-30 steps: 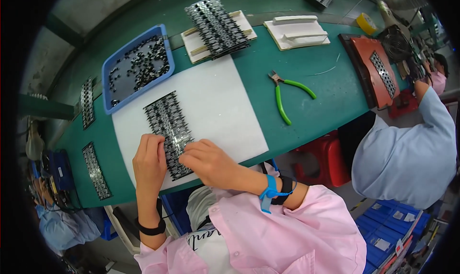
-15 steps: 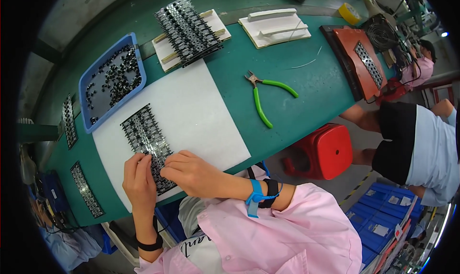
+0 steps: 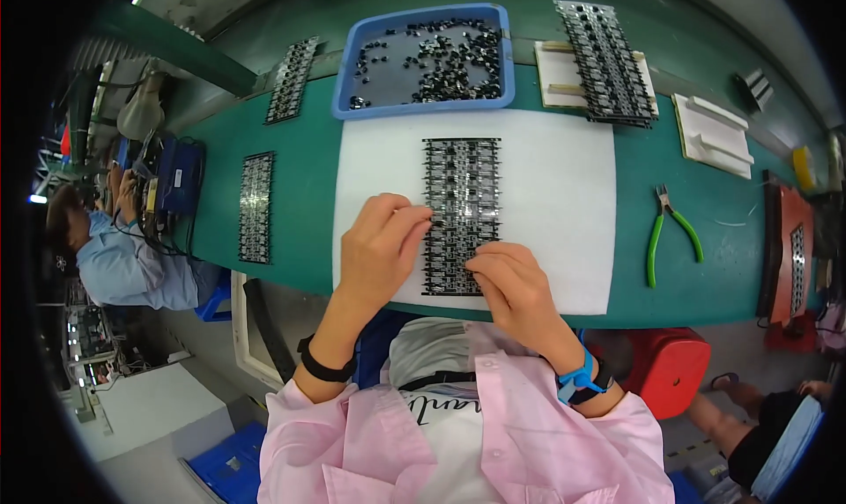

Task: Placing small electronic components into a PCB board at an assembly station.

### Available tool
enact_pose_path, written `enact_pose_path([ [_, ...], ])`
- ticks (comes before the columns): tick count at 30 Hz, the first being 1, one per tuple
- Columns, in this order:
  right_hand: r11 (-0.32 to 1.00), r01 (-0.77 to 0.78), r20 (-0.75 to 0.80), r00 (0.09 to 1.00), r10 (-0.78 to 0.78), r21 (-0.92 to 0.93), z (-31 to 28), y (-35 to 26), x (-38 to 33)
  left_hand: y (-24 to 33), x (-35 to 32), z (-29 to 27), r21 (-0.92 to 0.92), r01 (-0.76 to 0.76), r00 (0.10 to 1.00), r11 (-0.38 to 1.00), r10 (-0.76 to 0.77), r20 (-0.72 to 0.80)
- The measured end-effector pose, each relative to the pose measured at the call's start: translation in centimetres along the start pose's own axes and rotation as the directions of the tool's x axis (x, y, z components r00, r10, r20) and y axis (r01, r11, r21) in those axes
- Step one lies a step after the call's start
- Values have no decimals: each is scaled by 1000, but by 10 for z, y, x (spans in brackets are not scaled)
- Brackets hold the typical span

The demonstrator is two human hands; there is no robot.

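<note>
I'm seeing my left hand [image 3: 377, 247] pressing its fingertips on the left edge of a long black rectangular panel of small components [image 3: 460, 213], while my right hand [image 3: 511, 279] is pinching at its lower end. The panel is lying on one smooth white foam sheet [image 3: 555, 204] on the green bench [image 3: 696, 165]. One blue plastic tray of loose black parts [image 3: 423, 59] is sitting beyond; one pair of green-handled pliers [image 3: 670, 231] is lying well apart to the right.

Bright, even overhead light — sharp centre, faint shadows, fisheye bending toward black rim.
</note>
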State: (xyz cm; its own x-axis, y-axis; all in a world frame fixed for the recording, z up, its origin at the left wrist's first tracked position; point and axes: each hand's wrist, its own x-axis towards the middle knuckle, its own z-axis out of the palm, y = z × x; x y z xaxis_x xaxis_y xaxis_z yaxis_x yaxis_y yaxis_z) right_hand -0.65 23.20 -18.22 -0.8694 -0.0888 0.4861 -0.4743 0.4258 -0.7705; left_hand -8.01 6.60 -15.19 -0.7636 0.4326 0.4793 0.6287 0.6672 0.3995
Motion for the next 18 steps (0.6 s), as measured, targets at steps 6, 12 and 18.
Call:
enact_pose_path([
  [6, 1000, -21, 6, 1000, 21, 4, 0, -1, 1, 8, 2, 0, -42, -17, 995, 999, 21, 97],
  [12, 1000, -28, 5, 1000, 28, 6, 0, 0, 3, 3, 5, 2, -47, 11, 988, 999, -4, 153],
  [18, 1000, -28, 0, 1000, 28, 7, -1, -1, 4, -2, 11, 4, -155, 111, 986, 982, -89, 142],
])
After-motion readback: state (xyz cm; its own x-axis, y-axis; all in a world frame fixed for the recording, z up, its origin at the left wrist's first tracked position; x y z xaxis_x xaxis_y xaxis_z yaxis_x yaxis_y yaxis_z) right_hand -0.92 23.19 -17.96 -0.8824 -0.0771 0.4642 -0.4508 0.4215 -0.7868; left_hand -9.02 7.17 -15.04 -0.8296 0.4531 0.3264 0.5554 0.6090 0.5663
